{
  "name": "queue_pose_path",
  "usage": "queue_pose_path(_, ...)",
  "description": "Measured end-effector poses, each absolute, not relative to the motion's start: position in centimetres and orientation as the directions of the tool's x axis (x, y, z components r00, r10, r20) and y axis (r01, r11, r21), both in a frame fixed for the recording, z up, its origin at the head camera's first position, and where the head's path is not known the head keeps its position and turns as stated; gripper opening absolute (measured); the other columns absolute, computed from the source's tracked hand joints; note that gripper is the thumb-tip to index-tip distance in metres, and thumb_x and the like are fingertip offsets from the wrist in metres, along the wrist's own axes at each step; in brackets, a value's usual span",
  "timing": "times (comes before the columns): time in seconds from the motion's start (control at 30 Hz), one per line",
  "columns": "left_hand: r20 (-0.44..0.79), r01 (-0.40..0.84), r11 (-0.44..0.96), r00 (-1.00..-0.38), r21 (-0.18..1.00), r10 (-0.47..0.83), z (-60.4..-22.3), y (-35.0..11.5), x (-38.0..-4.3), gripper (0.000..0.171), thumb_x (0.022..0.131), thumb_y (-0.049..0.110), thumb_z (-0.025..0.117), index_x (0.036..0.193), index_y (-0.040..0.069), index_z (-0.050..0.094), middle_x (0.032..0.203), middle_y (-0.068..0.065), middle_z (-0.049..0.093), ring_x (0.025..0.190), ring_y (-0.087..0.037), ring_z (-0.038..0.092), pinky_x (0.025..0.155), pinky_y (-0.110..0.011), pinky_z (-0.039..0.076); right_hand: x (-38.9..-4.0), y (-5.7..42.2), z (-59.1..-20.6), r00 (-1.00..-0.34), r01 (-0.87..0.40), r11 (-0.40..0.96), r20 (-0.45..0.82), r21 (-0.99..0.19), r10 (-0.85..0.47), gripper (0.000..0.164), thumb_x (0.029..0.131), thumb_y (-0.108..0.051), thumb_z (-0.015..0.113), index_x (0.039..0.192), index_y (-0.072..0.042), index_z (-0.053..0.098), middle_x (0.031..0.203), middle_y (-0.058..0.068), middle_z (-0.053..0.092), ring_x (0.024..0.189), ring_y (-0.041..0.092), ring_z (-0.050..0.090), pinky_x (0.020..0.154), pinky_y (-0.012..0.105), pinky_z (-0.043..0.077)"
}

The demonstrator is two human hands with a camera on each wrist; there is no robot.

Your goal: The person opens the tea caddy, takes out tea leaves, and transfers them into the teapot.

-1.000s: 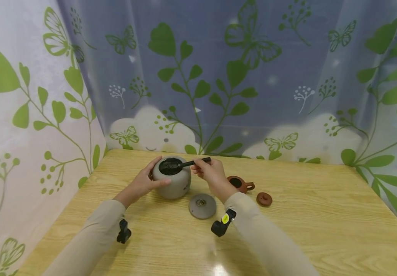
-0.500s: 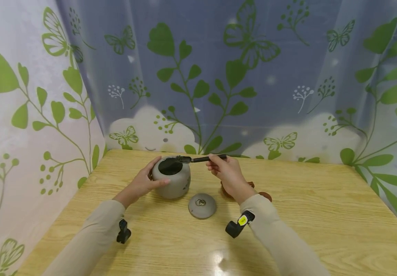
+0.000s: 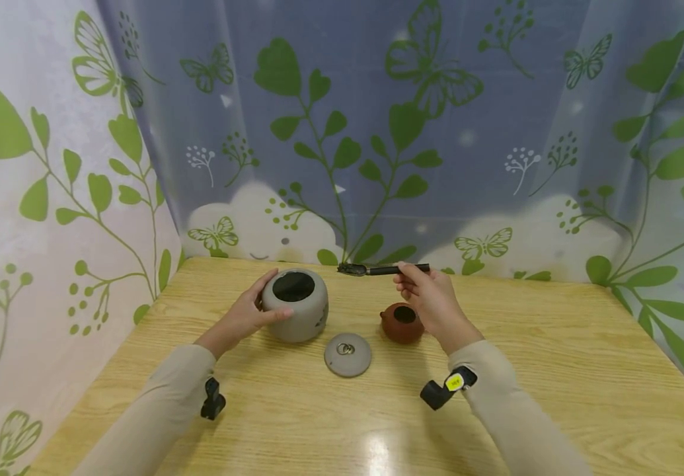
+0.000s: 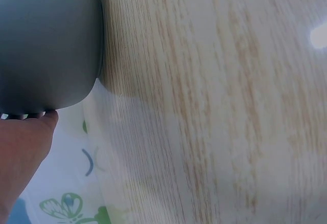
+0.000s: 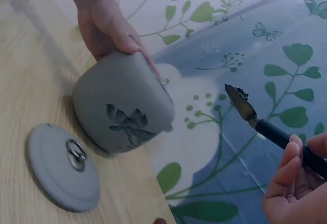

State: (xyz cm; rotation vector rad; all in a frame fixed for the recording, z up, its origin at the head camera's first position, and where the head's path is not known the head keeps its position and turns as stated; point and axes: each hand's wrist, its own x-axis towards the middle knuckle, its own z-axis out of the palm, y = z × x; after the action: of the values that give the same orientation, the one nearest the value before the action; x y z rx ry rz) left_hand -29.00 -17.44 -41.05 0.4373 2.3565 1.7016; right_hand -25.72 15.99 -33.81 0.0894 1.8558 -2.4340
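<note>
In the head view, my left hand [image 3: 245, 318] holds the grey round tea jar [image 3: 306, 322], thumb on its near side and fingers on the far left side. The jar's wide mouth is uncovered and dark inside. My right hand [image 3: 431, 301] pinches the black handle of a tea scoop [image 3: 386, 270], held level in the air. Dark leaves lie heaped on the scoop's blade [image 5: 241, 101]. Below and left of that hand stands a small reddish-brown teapot [image 3: 400, 328], its top opening uncovered. The hand hides the teapot's handle side.
A grey jar lid [image 3: 349, 357] with a metal ring lies between jar and teapot, nearer to me. All stand on a wood-grain table [image 3: 294, 416]. A printed curtain [image 3: 365, 165] with leaves and butterflies closes off the back and sides.
My right hand has lifted the loaded scoop out of the jar and carried it right, to above and behind the teapot. The teapot's body has come into view. My left hand keeps its hold.
</note>
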Motion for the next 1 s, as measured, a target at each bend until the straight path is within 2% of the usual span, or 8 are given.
queue_pose_path(0.43, 0.007, 0.115, 0.287, -0.935, 0.951, 0.354, -41.1, -17.5, -29.0, 0.094, 0.086, 0.028, 0.074, 0.155, 0.027, 0.010, 0.160, -0.011, 0.011, 0.144, -0.033, 0.019, 0.112, -0.053, 0.027, -24.8, 20.9, -33.9, -0.992, 0.119, -0.240, -0.126, -0.964, 0.016, 0.024, 0.098, -0.024, 0.057, 0.113, -0.005, 0.050, 0.082, -0.003, 0.060, 0.072, 0.006, 0.055, 0.067, 0.017, 0.047)
queue_pose_path(0.7, -0.003, 0.107, 0.293, -0.937, 0.950, 0.350, -41.1, -17.5, -29.1, 0.094, 0.086, 0.028, 0.074, 0.155, 0.028, 0.010, 0.160, -0.010, 0.010, 0.144, -0.032, 0.020, 0.113, -0.052, 0.026, -24.4, 23.4, -35.2, -0.989, 0.124, -0.206, -0.138, -0.971, 0.052, 0.030, 0.099, -0.024, 0.055, 0.119, -0.004, 0.048, 0.082, -0.004, 0.060, 0.071, 0.005, 0.054, 0.065, 0.017, 0.047)
queue_pose_path(1.0, -0.003, 0.106, 0.290, -0.936, 0.951, 0.351, -41.0, -17.4, -29.0, 0.095, 0.086, 0.028, 0.074, 0.155, 0.028, 0.009, 0.161, -0.009, 0.007, 0.145, -0.032, 0.017, 0.113, -0.051, 0.025, -23.8, 25.1, -37.0, -0.978, 0.165, -0.163, -0.183, -0.973, 0.100, 0.034, 0.098, -0.025, 0.057, 0.118, 0.000, 0.048, 0.082, -0.003, 0.060, 0.071, 0.005, 0.055, 0.066, 0.017, 0.048)
